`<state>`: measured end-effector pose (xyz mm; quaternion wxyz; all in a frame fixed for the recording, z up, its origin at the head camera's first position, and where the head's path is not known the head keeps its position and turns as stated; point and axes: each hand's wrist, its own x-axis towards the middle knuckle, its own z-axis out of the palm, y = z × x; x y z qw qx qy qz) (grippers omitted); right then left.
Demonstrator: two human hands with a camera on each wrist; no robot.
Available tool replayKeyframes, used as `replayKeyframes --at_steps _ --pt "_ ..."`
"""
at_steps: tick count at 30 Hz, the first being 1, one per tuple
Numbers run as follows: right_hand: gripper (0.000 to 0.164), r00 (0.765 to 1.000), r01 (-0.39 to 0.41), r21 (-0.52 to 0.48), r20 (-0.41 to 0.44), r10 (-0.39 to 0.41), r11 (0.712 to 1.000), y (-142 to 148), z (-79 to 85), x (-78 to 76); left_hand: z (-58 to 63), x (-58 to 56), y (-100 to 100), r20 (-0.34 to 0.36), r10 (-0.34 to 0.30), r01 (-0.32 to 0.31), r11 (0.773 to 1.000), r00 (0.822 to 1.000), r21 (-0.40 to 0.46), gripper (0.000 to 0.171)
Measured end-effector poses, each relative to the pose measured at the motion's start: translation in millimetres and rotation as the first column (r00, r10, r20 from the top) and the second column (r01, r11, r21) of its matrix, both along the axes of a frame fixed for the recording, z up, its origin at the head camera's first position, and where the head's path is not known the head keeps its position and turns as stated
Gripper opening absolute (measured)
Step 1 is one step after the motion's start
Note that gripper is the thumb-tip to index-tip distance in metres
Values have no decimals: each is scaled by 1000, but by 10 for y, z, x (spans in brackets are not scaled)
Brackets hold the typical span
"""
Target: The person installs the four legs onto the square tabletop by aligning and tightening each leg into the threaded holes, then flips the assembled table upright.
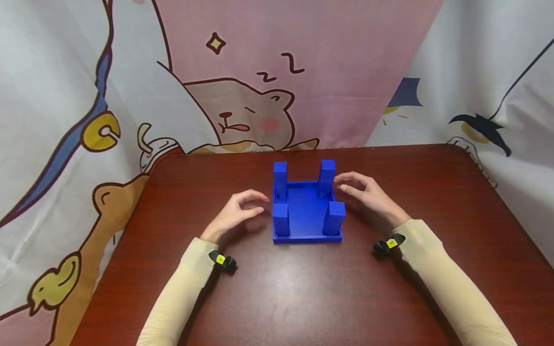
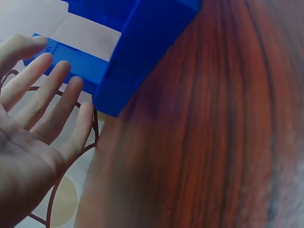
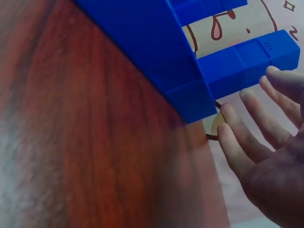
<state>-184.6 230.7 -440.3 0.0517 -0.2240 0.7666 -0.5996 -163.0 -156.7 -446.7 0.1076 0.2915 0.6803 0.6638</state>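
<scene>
A blue square tray-like base [image 1: 303,211] with a raised rim lies on the table, and a blue square post stands upright at each corner. My left hand [image 1: 240,209] is just left of the base, its fingers relaxed and apart from the plastic in the head view. On the other side, my right hand [image 1: 365,192] hovers beside the far right post [image 1: 326,179], fingers loosely bent with nothing between them. The left wrist view has the left fingers [image 2: 45,90] spread near a post. In the right wrist view, small marks show on a post [image 3: 251,57] close to the right fingertips.
The brown wood-grain table [image 1: 285,293] reaches back to a cartoon-printed curtain [image 1: 337,72]. Black wrist cameras [image 1: 222,261] with yellow labels sit at both cream sleeves [image 1: 433,254].
</scene>
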Motion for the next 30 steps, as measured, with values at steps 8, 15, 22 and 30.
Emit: replayKeyframes --at_steps 8,15,22,30 --pt "24 1000 -26 129 -4 27 991 77 -139 75 -38 -51 -25 33 5 -1 994 999 -112 30" --pt "21 998 -67 151 1 67 986 151 -193 116 121 -7 34 23 -12 17 980 1000 -198 29" --pt "26 998 -63 139 28 60 988 138 -264 135 114 49 115 -10 69 -70 971 998 -228 28" --pt "34 998 -53 116 36 49 992 59 -278 150 40 71 227 -1 135 -132 961 991 -243 44"
